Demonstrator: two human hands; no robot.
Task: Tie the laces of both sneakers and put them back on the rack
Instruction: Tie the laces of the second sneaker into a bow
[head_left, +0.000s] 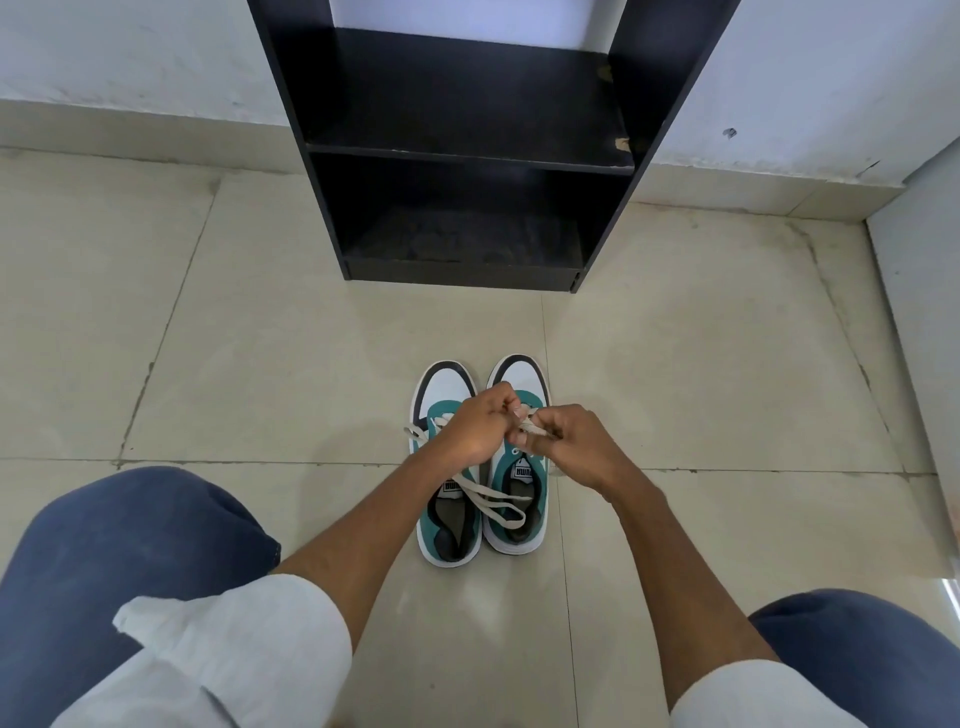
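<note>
Two white, teal and black sneakers stand side by side on the tiled floor, toes pointing at the rack. Over the right sneaker (519, 525) my left hand (475, 426) and my right hand (563, 439) meet, both pinching its cream lace (531, 425) between the fingers. The left sneaker (444, 395) has loose lace ends (493, 501) trailing across both shoe openings and a loop out to its left side. The black rack (467, 156) stands against the wall just beyond the shoes, its shelves bare.
My knees in blue trousers (124, 545) frame the shoes at lower left and lower right. A white wall edge or door (919, 312) runs along the right. Beige floor tiles (260, 338) surround the shoes.
</note>
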